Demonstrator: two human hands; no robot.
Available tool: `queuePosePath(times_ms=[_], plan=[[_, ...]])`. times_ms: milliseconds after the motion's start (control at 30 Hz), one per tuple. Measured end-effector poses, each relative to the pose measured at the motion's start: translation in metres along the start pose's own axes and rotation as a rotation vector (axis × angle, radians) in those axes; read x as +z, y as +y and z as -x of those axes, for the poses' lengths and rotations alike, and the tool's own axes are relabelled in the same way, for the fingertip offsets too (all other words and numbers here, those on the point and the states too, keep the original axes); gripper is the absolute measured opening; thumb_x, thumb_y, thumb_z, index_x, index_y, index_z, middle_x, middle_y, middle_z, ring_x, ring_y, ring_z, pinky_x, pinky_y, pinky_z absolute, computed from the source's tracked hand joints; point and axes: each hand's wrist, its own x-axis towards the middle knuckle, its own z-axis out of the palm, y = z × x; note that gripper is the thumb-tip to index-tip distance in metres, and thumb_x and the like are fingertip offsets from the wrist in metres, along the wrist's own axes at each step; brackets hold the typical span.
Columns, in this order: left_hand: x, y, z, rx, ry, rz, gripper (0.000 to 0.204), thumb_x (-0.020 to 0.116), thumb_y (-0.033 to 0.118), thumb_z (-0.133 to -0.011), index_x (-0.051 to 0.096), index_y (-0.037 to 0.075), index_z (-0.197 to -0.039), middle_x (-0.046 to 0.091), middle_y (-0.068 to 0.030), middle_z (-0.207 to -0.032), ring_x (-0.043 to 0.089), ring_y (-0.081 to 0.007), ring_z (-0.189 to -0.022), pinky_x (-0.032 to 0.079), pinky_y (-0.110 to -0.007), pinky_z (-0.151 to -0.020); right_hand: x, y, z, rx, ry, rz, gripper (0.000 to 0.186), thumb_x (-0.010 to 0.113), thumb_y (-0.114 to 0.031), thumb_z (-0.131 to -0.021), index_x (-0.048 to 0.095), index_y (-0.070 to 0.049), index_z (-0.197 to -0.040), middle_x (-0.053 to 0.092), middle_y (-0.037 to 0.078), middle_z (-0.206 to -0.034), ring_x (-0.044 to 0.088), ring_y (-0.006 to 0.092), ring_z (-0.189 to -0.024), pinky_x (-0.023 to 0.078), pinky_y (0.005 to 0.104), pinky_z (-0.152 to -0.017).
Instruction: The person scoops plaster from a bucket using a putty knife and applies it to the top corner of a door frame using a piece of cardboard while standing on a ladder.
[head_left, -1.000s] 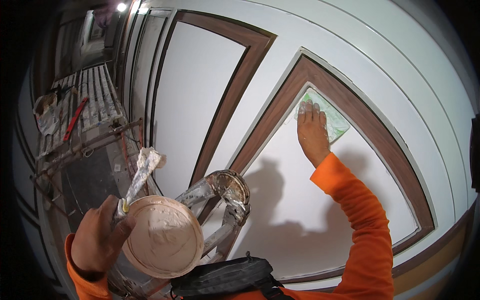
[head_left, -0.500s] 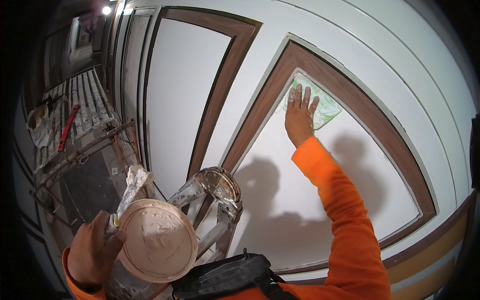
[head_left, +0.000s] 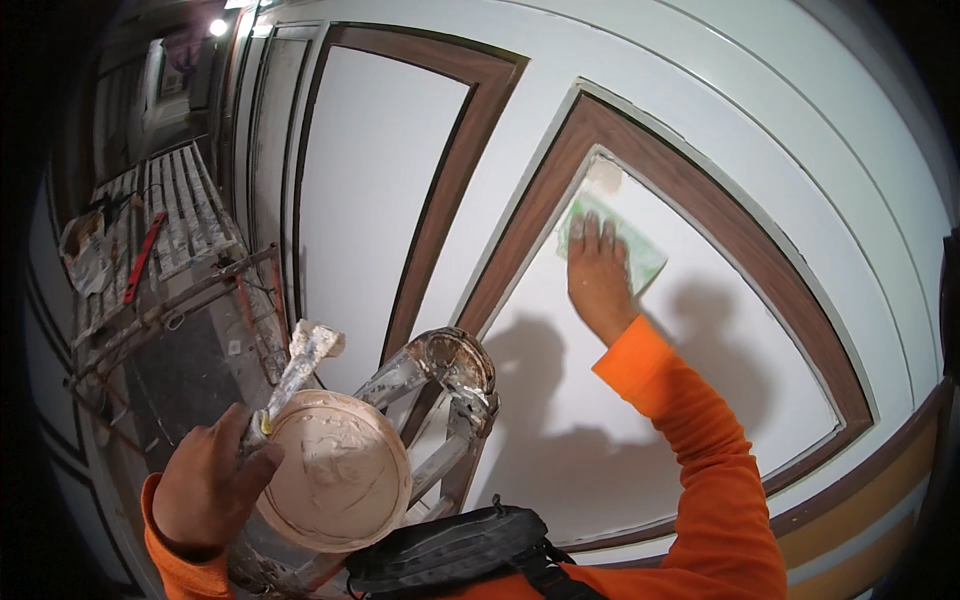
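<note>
Green-and-white flat rectangular pad (head_left: 645, 258) is lying right of centre in the upper half of the frame, against the smooth white wall panel (head_left: 770, 400), just below a beige patch (head_left: 605, 177). Good work is probably calling for a flush face, even pressure and care beside the brown wooden moulding (head_left: 560, 170). The right hand (head_left: 600, 275) is reaching up, fingers nearly straight, its grip holding the pad flat; at lower left, the left hand (head_left: 205, 490) is clasping a paste-smeared spreading tool (head_left: 310, 345) beside a round beige tub (head_left: 335, 475).
</note>
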Motion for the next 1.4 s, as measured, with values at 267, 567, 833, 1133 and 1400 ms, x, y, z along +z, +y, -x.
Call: queuePosePath(times_ms=[267, 567, 833, 1133, 1400], plan=[[0.0, 0.002, 0.001, 0.097, 0.02, -0.007, 0.033, 0.065, 0.025, -0.091, 0.053, -0.006, -0.091, 0.053, -0.0237, -0.067, 0.053, -0.0413, -0.059, 0.04, -0.043, -0.057, -0.007, 0.036, -0.019, 0.061, 0.088, 0.117, 0.052, 0.046, -0.007, -0.095, 0.038, 0.007, -0.145, 0.041, 0.029, -0.149, 0.038, 0.0478, -0.137, 0.032, 0.0575, -0.111], [-0.004, 0.006, -0.001, 0.016, -0.038, 0.096, 0.037, 0.065, 0.026, -0.09, 0.055, -0.008, -0.096, 0.055, -0.0271, -0.069, 0.055, -0.0467, -0.062, 0.039, -0.047, -0.057, 0.009, 0.029, -0.034, 0.162, 0.058, 0.129, 0.056, 0.047, -0.006, -0.095, 0.033, 0.008, -0.148, 0.035, 0.029, -0.152, 0.034, 0.0513, -0.139, 0.026, 0.0646, -0.113], [0.001, 0.003, 0.003, 0.115, 0.071, -0.062, 0.031, 0.067, 0.021, -0.089, 0.053, -0.006, -0.092, 0.052, -0.0242, -0.064, 0.053, -0.0457, -0.06, 0.039, -0.047, -0.056, 0.027, 0.025, -0.038, 0.153, 0.049, 0.155, 0.056, 0.046, -0.005, -0.095, 0.032, 0.008, -0.148, 0.034, 0.032, -0.152, 0.032, 0.053, -0.14, 0.023, 0.0598, -0.117], [-0.003, 0.011, 0.0, 0.123, 0.071, 0.025, 0.031, 0.067, 0.02, -0.089, 0.053, -0.007, -0.095, 0.053, -0.0246, -0.066, 0.053, -0.045, -0.06, 0.038, -0.046, -0.055, -0.006, 0.012, -0.03, 0.095, -0.049, -0.011, 0.05, 0.045, -0.008, -0.097, 0.039, 0.009, -0.144, 0.04, 0.031, -0.148, 0.04, 0.0506, -0.136, 0.032, 0.0555, -0.114], [-0.008, 0.008, -0.001, 0.054, -0.03, 0.01, 0.033, 0.067, 0.023, -0.089, 0.054, -0.007, -0.095, 0.053, -0.0266, -0.066, 0.055, -0.0467, -0.063, 0.039, -0.048, -0.057, 0.004, 0.033, -0.051, 0.101, 0.092, 0.107, 0.051, 0.046, -0.008, -0.096, 0.04, 0.01, -0.143, 0.042, 0.031, -0.146, 0.04, 0.0502, -0.135, 0.032, 0.0559, -0.113]])
